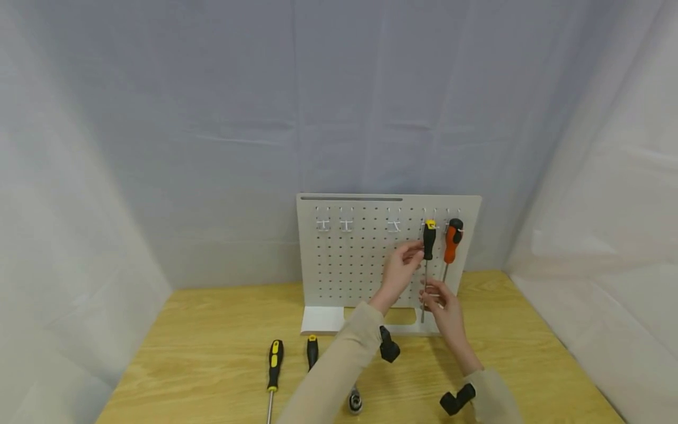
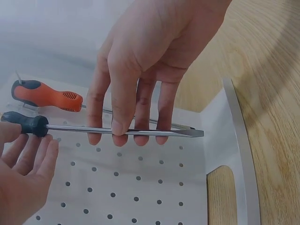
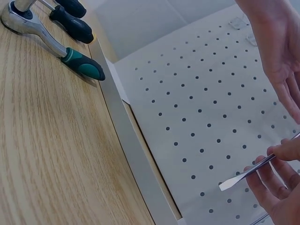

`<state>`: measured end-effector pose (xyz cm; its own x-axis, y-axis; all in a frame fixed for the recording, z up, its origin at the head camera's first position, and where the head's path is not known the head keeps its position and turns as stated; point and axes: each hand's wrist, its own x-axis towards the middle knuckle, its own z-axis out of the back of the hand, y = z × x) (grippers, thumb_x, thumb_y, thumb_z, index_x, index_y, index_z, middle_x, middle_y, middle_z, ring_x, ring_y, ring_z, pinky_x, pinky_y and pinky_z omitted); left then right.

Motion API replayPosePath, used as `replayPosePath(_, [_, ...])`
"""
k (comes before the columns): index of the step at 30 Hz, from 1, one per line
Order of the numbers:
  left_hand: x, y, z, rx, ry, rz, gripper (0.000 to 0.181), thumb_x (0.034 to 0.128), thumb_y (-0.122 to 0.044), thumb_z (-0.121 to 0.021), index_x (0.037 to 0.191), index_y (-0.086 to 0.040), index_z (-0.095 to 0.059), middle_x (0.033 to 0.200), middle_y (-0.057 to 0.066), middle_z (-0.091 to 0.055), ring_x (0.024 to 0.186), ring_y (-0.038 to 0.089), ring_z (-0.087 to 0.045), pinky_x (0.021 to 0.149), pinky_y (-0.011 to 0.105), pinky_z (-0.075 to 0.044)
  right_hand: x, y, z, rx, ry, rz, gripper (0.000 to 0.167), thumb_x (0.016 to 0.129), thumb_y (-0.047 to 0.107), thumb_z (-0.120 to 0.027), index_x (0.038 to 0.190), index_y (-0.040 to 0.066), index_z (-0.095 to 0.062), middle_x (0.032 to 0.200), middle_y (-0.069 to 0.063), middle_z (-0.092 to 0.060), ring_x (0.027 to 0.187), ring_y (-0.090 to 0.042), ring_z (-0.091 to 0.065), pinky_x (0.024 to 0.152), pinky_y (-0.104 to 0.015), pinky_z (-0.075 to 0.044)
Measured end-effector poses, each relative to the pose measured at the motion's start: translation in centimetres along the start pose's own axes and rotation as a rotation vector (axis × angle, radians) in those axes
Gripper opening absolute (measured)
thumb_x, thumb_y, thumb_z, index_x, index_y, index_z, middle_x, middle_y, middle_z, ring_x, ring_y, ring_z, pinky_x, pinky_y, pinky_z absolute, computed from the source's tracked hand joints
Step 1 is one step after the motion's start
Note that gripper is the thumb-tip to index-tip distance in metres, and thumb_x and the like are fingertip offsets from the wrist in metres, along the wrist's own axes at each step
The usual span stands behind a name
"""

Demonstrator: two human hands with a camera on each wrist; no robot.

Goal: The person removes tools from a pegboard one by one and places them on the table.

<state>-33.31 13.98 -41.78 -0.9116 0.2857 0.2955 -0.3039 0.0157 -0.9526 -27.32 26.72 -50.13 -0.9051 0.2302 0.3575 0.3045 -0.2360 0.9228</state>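
Note:
A flathead screwdriver with a black handle and yellow top (image 1: pixel 429 240) stands upright against the white pegboard (image 1: pixel 365 259), its handle top at a hook. My right hand (image 1: pixel 444 303) pinches its steel shaft (image 2: pixel 98 130) between thumb and fingers, above the flat tip (image 3: pixel 229 183). Beside the handle is my left hand (image 1: pixel 401 272); its thumb and fingers hold the handle's lower part, partly hidden behind it. Just to the right hangs an orange-and-black screwdriver (image 1: pixel 452 241) on its own hook, apart from both hands.
Several more wire hooks (image 1: pixel 346 221) line the board's top. On the wooden table (image 1: pixel 212 353) lie a black-and-yellow screwdriver (image 1: pixel 275 362), another black-handled screwdriver (image 1: pixel 312 350) and a ratchet with a green-and-black handle (image 3: pixel 83 64), partly behind my left sleeve in the head view.

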Motion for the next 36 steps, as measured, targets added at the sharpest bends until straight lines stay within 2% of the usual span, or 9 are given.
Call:
replayPosePath(12, [-0.6,-0.7,0.0,-0.004,0.013,-0.009,0.032,0.1033,-0.012,-0.059,0.134,-0.002,-0.061,0.129,0.013,-0.067,0.116,0.023,-0.066,0.089,0.023,-0.059,-0.5,0.3,0.1,-0.004,-0.012,-0.001,0.029,0.099,0.001,-0.062,0.127,-0.005,-0.062,0.112,-0.032,-0.066,0.085,-0.006,-0.067,0.072,-0.019,-0.060])
replayPosePath(19, [-0.9,-1.0,-0.1,-0.014,0.026,-0.030,0.032,0.1024,-0.010,-0.060,0.132,0.000,-0.062,0.130,0.015,-0.066,0.115,0.025,-0.066,0.089,0.023,-0.059,-0.8,0.5,0.1,0.003,-0.037,-0.003,0.028,0.098,-0.002,-0.063,0.125,-0.008,-0.063,0.108,-0.032,-0.066,0.083,-0.006,-0.067,0.070,-0.019,-0.061])
replayPosePath(23, [-1.1,-1.3,-0.1,0.012,0.034,-0.051,0.032,0.1027,-0.011,-0.060,0.133,0.001,-0.062,0.130,0.016,-0.066,0.116,0.026,-0.066,0.091,0.024,-0.058,-1.0,0.6,0.2,0.003,-0.044,0.002,0.029,0.098,-0.002,-0.063,0.126,-0.007,-0.063,0.108,-0.031,-0.066,0.082,-0.004,-0.067,0.070,-0.020,-0.061])
replayPosePath(28, [-1.3,-1.5,0.1,0.033,0.047,-0.046,0.032,0.1031,-0.014,-0.060,0.133,-0.002,-0.062,0.131,0.015,-0.066,0.117,0.026,-0.065,0.092,0.024,-0.058,-1.3,1.0,0.4,0.012,-0.037,-0.002,0.030,0.099,0.000,-0.061,0.129,-0.007,-0.061,0.112,-0.031,-0.065,0.085,-0.004,-0.066,0.071,-0.019,-0.060])
replayPosePath(36, [-1.5,-1.7,0.1,0.031,0.062,-0.044,0.032,0.1032,-0.013,-0.060,0.133,0.000,-0.061,0.129,0.017,-0.066,0.115,0.027,-0.067,0.090,0.025,-0.059,-2.0,1.4,0.4,0.026,-0.070,-0.001,0.027,0.098,-0.001,-0.064,0.125,-0.007,-0.065,0.104,-0.024,-0.068,0.079,-0.004,-0.067,0.068,-0.021,-0.061])
